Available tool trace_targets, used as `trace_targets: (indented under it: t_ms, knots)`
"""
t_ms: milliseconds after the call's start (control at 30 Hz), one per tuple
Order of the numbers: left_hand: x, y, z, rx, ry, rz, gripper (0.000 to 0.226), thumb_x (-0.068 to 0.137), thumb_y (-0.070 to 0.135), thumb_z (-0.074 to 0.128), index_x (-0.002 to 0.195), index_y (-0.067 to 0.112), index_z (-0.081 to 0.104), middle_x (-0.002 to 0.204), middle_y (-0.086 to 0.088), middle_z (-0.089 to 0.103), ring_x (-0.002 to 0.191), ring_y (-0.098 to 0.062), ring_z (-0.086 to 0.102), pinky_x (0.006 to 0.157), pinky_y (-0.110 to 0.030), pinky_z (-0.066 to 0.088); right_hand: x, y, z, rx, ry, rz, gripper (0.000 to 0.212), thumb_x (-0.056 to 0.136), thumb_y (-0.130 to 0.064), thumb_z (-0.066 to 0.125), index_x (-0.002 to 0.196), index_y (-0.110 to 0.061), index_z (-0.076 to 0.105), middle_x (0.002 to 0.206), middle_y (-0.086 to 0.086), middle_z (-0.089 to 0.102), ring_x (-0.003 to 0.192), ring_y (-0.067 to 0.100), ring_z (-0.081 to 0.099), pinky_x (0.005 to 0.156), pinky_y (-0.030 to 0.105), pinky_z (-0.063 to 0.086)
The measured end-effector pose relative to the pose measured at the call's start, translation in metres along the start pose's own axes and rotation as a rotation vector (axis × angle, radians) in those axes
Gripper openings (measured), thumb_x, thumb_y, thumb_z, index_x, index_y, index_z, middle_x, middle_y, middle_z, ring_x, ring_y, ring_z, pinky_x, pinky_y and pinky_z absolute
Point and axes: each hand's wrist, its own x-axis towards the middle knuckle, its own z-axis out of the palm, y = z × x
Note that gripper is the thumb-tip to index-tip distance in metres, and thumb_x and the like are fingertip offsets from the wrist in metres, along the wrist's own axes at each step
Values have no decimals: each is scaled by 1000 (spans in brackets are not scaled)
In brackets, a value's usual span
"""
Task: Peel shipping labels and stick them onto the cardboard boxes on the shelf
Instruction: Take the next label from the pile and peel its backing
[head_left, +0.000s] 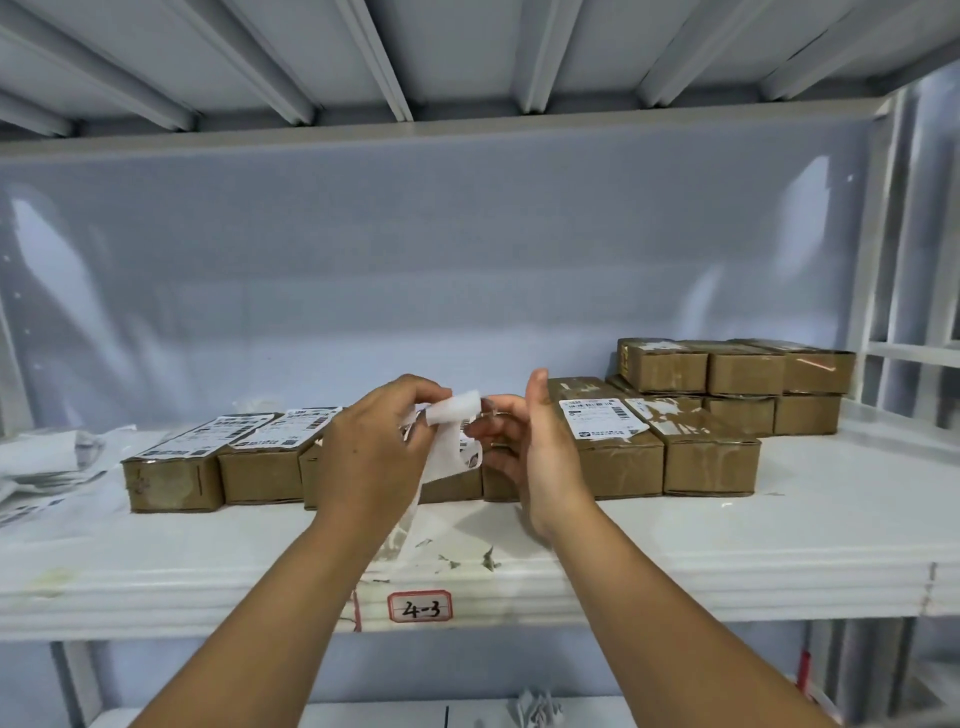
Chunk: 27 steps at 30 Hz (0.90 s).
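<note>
Two bare forearms (270, 623) rise from the bottom of the frame. At centre the left hand (374, 447) pinches a white, curling label strip (451, 441) over the shelf (727, 545), near its front edge. The right hand (524, 447) curls its fingers at the strip's right edge, but whether they grip it is unclear. Cardboard boxes (613, 462) stand in a row just behind, with tall open space above them.
</note>
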Motion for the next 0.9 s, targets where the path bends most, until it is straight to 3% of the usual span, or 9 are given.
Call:
trace_targets:
  t_ms: [100,167,267,433,567,733,900]
  knots:
    - [-3,-6,2,195,5,273,20,76,10,59,88,21,70,86,9,72,70,-18,67,57,-27,51,1,1,0,135,-73,67,64,65,-63,54,97,-9,66,74,5,67,63,13,63,63,25,50]
    - [-4,-7,2,252,-8,389,25,75,14,49,85,19,70,82,8,72,61,-17,66,47,-26,50,1,2,-1,202,-107,86,39,70,-44,65,89,-10,66,77,7,68,68,17,64,70,31,49]
    - [-6,-10,3,320,-9,528,30,73,16,43,81,19,72,80,7,72,55,-19,65,41,-24,48,1,0,-3,248,-106,106,7,81,-16,65,81,-10,61,74,6,64,66,17,61,67,31,49]
    - [-13,-12,6,322,5,613,25,75,12,48,84,21,69,81,7,72,54,-20,64,38,-21,44,3,0,-4,281,-26,87,17,91,-3,54,75,-8,55,58,1,57,50,9,53,52,22,49]
    - [-18,-8,5,347,54,639,25,75,9,49,80,17,73,83,8,73,53,-18,61,39,-19,38,3,-1,-4,254,-20,48,14,92,-5,54,79,-7,54,53,-3,57,48,7,54,54,23,47]
    - [-25,-6,8,287,116,623,24,79,7,52,74,15,73,84,8,73,53,-16,62,37,-22,43,3,-2,-4,255,-8,35,16,92,-5,53,77,-7,54,50,-4,55,46,7,52,51,22,46]
    - [-37,-2,7,149,89,611,21,89,7,42,88,22,57,86,7,72,61,-14,64,41,-28,47,5,-5,-8,308,51,-2,18,92,-4,52,75,-9,54,51,-3,55,46,7,51,46,18,44]
